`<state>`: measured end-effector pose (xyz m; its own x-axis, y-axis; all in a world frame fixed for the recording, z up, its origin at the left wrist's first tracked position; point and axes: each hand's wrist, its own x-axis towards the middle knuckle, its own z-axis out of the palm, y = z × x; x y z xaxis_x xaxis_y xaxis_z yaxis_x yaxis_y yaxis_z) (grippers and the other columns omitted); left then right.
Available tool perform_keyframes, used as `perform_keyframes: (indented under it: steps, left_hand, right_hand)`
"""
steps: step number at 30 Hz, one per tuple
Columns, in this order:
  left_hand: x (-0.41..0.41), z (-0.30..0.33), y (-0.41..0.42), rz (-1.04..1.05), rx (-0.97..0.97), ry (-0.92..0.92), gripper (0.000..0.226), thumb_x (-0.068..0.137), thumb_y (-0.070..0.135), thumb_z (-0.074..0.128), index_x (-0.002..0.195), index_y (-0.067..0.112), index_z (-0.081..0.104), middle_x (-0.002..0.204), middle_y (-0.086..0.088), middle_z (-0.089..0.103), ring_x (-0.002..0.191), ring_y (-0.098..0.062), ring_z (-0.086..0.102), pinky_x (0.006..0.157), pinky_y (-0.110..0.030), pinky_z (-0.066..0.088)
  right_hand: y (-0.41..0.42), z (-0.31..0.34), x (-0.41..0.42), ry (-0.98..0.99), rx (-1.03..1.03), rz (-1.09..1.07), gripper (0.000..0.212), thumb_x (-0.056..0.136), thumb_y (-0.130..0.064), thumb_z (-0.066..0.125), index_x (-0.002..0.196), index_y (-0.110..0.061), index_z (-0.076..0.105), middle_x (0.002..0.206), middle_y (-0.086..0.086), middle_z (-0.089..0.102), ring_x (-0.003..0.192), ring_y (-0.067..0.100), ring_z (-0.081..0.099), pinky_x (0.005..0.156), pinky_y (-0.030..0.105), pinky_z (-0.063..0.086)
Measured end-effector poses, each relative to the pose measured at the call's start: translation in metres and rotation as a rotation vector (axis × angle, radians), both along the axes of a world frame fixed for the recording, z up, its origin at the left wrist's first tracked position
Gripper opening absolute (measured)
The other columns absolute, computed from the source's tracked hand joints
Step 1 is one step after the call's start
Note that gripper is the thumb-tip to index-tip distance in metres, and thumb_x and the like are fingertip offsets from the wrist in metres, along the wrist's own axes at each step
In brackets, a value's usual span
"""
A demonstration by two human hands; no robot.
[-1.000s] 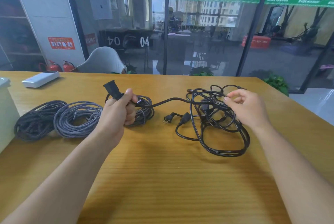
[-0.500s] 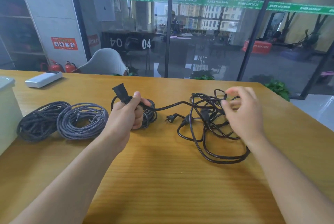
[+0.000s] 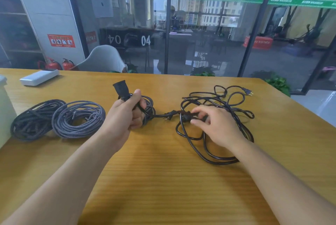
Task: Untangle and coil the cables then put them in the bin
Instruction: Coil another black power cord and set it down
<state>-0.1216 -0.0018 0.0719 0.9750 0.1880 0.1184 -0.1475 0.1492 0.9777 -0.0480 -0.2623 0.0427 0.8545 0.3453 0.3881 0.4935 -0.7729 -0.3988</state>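
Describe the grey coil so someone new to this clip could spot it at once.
Start at the wooden table and look toward its left side, left of the left hand. Two finished coils lie there touching: the grey coil is the one nearer the hand. It is paler and more neatly round than the black coil beside it.

1 head view; looks forward-down; near over table (image 3: 163,179)

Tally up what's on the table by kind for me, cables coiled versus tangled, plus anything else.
Coiled cable bundles: 3, two braided, one under the left hand
Tangled cable piles: 1, right hand on it
White boxes: 1
Bins: 1
Total: 6
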Motion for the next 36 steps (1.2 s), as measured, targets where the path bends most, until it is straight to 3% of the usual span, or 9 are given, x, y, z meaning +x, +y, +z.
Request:
perform_keyframes:
  steps: [3,8,14,21,25,29,31,33,36]
  left_hand:
    - [-0.002,0.0,-0.002,0.01,0.049,-0.006,0.043,0.111,0.037,0.044,0.078,0.011,0.055,0.054,0.004,0.019,0.052,-0.016,0.016,0.055,-0.034,0.012]
    - [-0.002,-0.001,-0.005,0.023,0.083,0.0,0.043,0.111,0.037,0.045,0.077,0.012,0.056,0.055,0.003,0.021,0.052,-0.016,0.017,0.05,-0.028,0.016]
    - [-0.007,-0.001,-0.013,-0.026,0.117,-0.006,0.046,0.11,0.038,0.045,0.081,0.004,0.056,0.052,0.006,0.03,0.049,-0.015,0.022,0.05,-0.027,0.021]
    - [-0.012,-0.007,-0.032,-0.254,0.211,-0.026,0.056,0.098,0.051,0.056,0.126,0.005,0.071,0.061,0.009,0.041,0.06,-0.019,0.021,0.056,-0.029,0.022]
    - [-0.017,-0.011,-0.045,-0.314,0.237,-0.062,0.027,0.1,0.045,0.062,0.123,0.04,0.074,0.07,-0.006,0.036,0.06,-0.015,0.031,0.055,-0.026,0.029]
    - [-0.02,-0.012,-0.048,-0.373,0.332,-0.075,0.021,0.105,0.027,0.057,0.108,0.016,0.075,0.067,-0.004,0.038,0.055,-0.014,0.03,0.05,-0.02,0.029]
    - [-0.02,-0.012,-0.05,-0.353,0.356,-0.025,0.029,0.105,0.03,0.056,0.091,0.007,0.065,0.065,-0.002,0.042,0.055,-0.014,0.032,0.05,-0.019,0.03]
    - [-0.02,-0.011,-0.048,-0.297,0.304,0.04,0.032,0.105,0.035,0.055,0.083,0.012,0.057,0.063,0.001,0.042,0.056,-0.013,0.033,0.051,-0.02,0.028]
    - [-0.017,-0.007,-0.041,-0.272,0.213,0.054,0.033,0.097,0.044,0.062,0.076,0.02,0.054,0.061,0.006,0.04,0.054,-0.013,0.031,0.053,-0.025,0.024]
  right_hand:
    - [-0.004,0.006,0.001,-0.218,0.195,-0.07,0.02,0.091,-0.044,0.075,0.11,-0.036,0.076,0.08,-0.023,0.069,0.072,-0.002,0.063,0.069,0.026,0.055]
    - [-0.005,0.014,-0.009,-0.39,0.477,0.04,0.022,0.097,-0.03,0.072,0.116,-0.021,0.078,0.093,-0.015,0.076,0.089,0.002,0.071,0.078,0.018,0.056]
    - [0.008,0.014,-0.017,-0.545,0.378,0.223,0.018,0.096,-0.028,0.074,0.107,-0.016,0.082,0.094,-0.015,0.075,0.082,-0.007,0.066,0.071,0.018,0.055]
    - [0.022,0.006,-0.02,-0.412,0.234,0.28,0.017,0.095,-0.035,0.073,0.103,-0.024,0.083,0.084,-0.021,0.072,0.073,-0.009,0.058,0.069,0.01,0.043]
    - [0.027,0.003,-0.021,-0.255,0.266,0.281,0.021,0.098,-0.042,0.07,0.108,-0.027,0.081,0.084,-0.017,0.075,0.076,0.003,0.069,0.069,0.028,0.056]
    - [0.029,-0.003,-0.02,0.005,0.312,0.384,0.03,0.097,-0.057,0.063,0.116,-0.038,0.077,0.095,-0.012,0.079,0.088,0.009,0.075,0.076,0.041,0.06]
    - [0.027,-0.006,-0.014,0.007,0.209,0.339,0.03,0.096,-0.053,0.065,0.119,-0.036,0.076,0.088,-0.012,0.078,0.083,0.005,0.072,0.073,0.037,0.057]
    - [0.022,-0.004,-0.009,-0.057,0.055,0.198,0.025,0.097,-0.049,0.063,0.119,-0.043,0.073,0.069,-0.012,0.069,0.067,0.001,0.062,0.061,0.024,0.045]
    - [0.016,0.005,-0.001,-0.205,-0.048,-0.005,0.029,0.101,-0.045,0.059,0.129,-0.051,0.065,0.058,-0.01,0.059,0.058,0.004,0.055,0.052,0.022,0.036]
